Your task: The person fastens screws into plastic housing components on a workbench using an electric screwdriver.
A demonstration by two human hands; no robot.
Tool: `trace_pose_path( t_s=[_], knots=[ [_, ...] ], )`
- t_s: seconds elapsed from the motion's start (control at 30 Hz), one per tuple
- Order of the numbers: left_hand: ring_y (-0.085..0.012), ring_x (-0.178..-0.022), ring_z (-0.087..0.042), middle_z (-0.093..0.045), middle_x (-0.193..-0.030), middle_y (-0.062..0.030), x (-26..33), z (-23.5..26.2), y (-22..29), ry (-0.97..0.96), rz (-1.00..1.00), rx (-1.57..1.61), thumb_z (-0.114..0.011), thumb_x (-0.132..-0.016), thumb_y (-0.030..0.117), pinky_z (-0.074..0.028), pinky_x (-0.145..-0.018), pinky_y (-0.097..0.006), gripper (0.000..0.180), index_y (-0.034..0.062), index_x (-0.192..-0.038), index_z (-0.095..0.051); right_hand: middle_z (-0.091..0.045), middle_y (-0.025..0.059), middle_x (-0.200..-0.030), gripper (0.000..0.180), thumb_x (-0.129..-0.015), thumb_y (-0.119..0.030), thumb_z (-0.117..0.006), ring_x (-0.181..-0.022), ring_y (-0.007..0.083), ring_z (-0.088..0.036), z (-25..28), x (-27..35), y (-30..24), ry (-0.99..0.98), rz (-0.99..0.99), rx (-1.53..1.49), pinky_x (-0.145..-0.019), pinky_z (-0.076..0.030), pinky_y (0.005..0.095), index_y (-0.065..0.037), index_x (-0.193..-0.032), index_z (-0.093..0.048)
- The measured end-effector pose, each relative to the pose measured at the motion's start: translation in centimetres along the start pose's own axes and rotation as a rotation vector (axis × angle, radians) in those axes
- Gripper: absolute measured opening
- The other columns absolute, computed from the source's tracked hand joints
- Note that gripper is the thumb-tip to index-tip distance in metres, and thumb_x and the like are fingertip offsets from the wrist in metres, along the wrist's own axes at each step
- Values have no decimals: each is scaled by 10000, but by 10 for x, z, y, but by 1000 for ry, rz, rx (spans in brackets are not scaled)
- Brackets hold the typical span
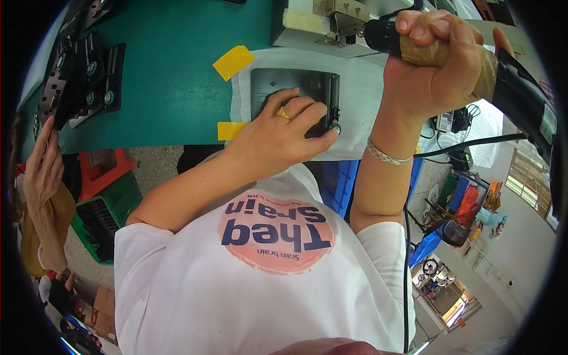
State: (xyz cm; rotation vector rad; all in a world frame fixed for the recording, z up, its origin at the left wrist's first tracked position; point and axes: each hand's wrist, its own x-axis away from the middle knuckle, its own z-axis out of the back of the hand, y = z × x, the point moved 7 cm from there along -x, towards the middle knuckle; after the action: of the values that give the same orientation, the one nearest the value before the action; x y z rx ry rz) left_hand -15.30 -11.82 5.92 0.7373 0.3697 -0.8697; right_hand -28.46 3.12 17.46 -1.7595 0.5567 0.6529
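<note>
A shallow black panel point(276, 81) with a raised edge along its right side lies on a white cloth point(364, 97). My left hand point(284, 133), a ring on one finger, presses over it with bent fingers. Its thumb is beside a small round metallic part point(336, 128) at the lower right corner. Up at the right, my right hand point(441, 65) is wrapped round an electric screwdriver point(381, 36) with brown tape on its body. The tool lies nearly level, its tip pointing left at the metal front of a small boxy machine point(299, 38), apparently a screw feeder.
Yellow tape point(233, 63) borders the cloth on the green table point(171, 71). Several black perforated parts point(112, 77) are stacked at the left, where another person's hand point(44, 163) touches them. A black cable point(473, 142) runs at the right. A green crate point(97, 219) stands below.
</note>
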Motion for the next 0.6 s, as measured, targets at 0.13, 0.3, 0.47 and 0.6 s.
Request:
trace_pose_path(
  t_s=[0.13,0.3,0.47,0.6],
  knots=[
    [-266,-1120,-552,-534,-1125,-91,3,-2,-3,3,16,-10,-842,-681,184,-466,-1045,-513,477,218,-1133,-694,-572,82,-737,214,-957,-95,-536,-586,167,-563,-29,4,-4,107,45,115,-591,-525,360,-20,-1142,-458],
    [-270,-1125,-548,-533,-1121,-91,1,0,0,-1,10,10,-846,-677,183,-467,-1043,-515,486,218,-1136,-691,-539,53,-725,594,-946,-29,-602,-566,143,-579,-33,6,-15,201,46,185,-549,-543,325,-42,-1442,-276],
    [-272,-1123,-547,-536,-1130,-89,0,0,2,-8,11,24,-849,-679,180,-467,-1044,-517,483,213,-1134,-691,-573,62,-736,545,-941,-4,-609,-543,144,-567,-33,3,-10,143,11,98,-536,-533,323,-25,-1422,-354],
    [-285,-1108,-546,-539,-1138,-92,-1,1,0,-20,-2,60,-865,-674,181,-468,-1050,-523,495,209,-1142,-707,-600,61,-713,507,-929,27,-605,-502,127,-543,-46,-12,-2,46,-139,149,-506,-509,296,3,-1397,-411]
  ],
)
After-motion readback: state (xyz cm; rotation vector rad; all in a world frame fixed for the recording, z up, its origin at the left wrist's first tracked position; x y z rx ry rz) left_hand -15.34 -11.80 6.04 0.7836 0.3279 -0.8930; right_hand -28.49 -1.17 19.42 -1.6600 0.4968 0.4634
